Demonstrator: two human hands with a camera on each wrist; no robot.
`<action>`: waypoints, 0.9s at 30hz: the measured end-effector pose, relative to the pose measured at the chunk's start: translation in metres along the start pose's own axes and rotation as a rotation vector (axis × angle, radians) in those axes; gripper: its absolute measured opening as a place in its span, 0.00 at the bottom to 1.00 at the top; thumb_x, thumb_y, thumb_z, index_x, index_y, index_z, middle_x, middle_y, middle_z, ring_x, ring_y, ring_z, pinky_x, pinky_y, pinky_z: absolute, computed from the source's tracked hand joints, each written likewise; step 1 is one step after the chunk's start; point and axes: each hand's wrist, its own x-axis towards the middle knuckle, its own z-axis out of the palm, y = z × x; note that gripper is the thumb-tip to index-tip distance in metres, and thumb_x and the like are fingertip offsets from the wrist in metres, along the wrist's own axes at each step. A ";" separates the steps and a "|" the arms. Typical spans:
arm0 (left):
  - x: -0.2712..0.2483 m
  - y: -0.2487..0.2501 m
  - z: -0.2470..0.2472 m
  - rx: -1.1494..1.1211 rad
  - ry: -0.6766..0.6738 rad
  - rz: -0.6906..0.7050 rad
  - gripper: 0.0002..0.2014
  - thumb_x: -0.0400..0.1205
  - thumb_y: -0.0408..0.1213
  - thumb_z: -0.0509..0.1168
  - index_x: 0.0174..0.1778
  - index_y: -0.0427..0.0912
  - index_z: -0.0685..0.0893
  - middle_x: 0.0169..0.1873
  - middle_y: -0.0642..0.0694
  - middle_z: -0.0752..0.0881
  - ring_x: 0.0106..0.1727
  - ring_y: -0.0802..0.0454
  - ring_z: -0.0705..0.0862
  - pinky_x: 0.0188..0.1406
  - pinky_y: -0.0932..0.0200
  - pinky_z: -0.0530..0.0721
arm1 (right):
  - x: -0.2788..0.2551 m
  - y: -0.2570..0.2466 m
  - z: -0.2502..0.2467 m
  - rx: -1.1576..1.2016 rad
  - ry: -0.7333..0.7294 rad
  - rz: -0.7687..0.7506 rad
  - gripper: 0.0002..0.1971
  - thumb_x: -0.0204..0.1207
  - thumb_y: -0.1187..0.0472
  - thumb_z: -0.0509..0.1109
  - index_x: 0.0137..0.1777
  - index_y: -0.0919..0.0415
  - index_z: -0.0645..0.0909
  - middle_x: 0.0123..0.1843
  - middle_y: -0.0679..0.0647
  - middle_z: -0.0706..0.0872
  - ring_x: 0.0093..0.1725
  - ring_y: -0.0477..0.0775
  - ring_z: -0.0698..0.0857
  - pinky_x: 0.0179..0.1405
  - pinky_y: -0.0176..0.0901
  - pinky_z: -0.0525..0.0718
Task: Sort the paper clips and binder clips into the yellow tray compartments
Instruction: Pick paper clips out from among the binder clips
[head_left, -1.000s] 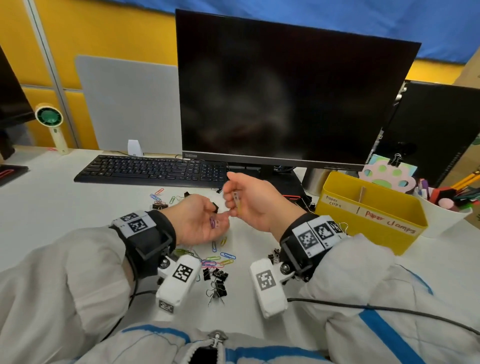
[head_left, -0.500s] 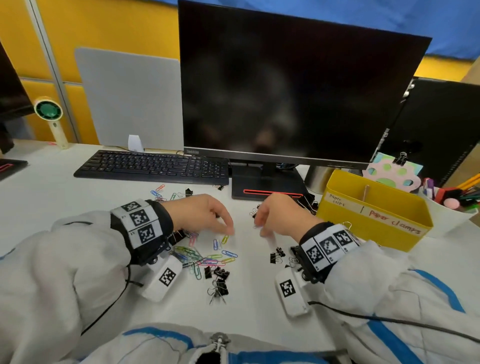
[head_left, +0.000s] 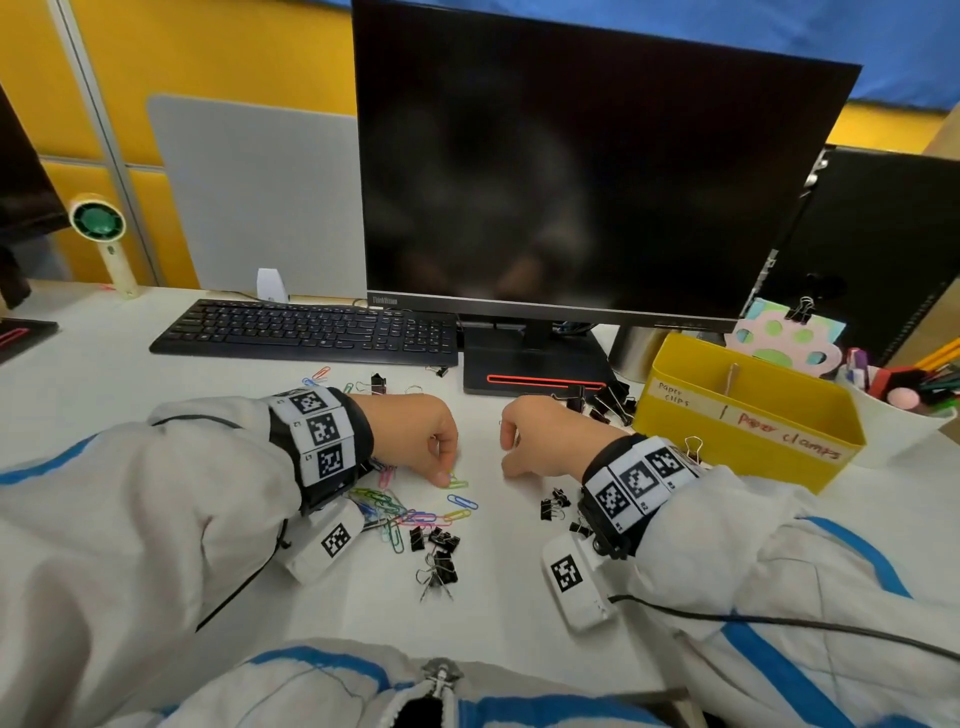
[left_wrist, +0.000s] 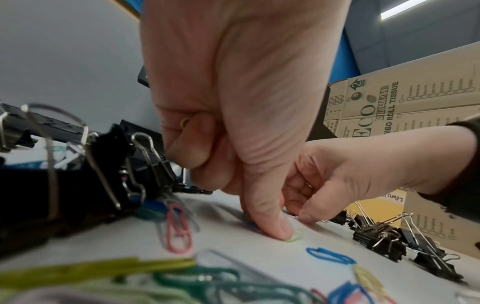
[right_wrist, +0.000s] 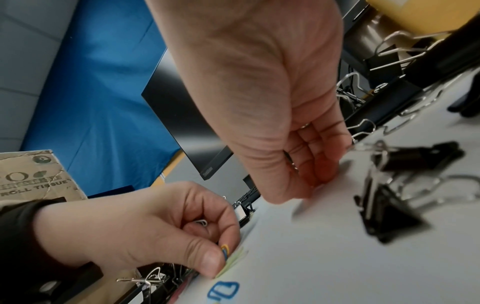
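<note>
A person in a white jacket with blue stripes sits at a white desk (head_left: 130, 374), both hands lowered to its surface in front of a dark monitor (head_left: 582, 171) and a black keyboard (head_left: 306, 330). The left hand (head_left: 415, 441) has its fingers curled, thumb tip pressing a pale green paper clip (left_wrist: 294, 236) against the desk; a few more clips are tucked inside its curled fingers. The right hand (head_left: 545, 441) is also curled, fingertips down on the desk; a thin wire shows inside its fingers, but I cannot tell whether it is grasping it. Loose colored paper clips (head_left: 410, 512) lie scattered just beside the left wrist, with a blue one (head_left: 462, 502) near the thumb. Small black binder clips (head_left: 436, 551) sit in a cluster nearer the person, and a pair (head_left: 553, 504) lies by the right wrist. The yellow tray (head_left: 748, 441) stands to the right, its two compartments labelled by hand, with more binder clips (head_left: 610, 400) next to it.
</note>
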 end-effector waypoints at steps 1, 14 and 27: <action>0.000 0.001 0.001 0.028 -0.028 -0.005 0.08 0.80 0.48 0.73 0.47 0.48 0.88 0.41 0.54 0.85 0.40 0.58 0.83 0.32 0.70 0.74 | 0.000 -0.001 0.000 -0.023 -0.006 -0.004 0.14 0.74 0.55 0.77 0.57 0.58 0.84 0.59 0.54 0.84 0.56 0.57 0.85 0.58 0.50 0.87; -0.008 -0.010 -0.007 -1.591 -0.039 -0.399 0.08 0.79 0.35 0.50 0.32 0.46 0.66 0.27 0.50 0.64 0.19 0.57 0.60 0.10 0.69 0.52 | 0.002 -0.009 -0.005 0.541 0.164 -0.057 0.05 0.75 0.64 0.72 0.47 0.63 0.88 0.43 0.58 0.91 0.41 0.52 0.88 0.38 0.42 0.86; -0.020 -0.012 -0.002 -1.092 0.113 -0.356 0.20 0.89 0.53 0.57 0.38 0.44 0.80 0.23 0.51 0.68 0.20 0.57 0.61 0.14 0.65 0.59 | -0.005 -0.034 -0.011 0.348 0.020 -0.241 0.18 0.69 0.62 0.83 0.59 0.56 0.89 0.55 0.49 0.88 0.56 0.52 0.86 0.58 0.48 0.85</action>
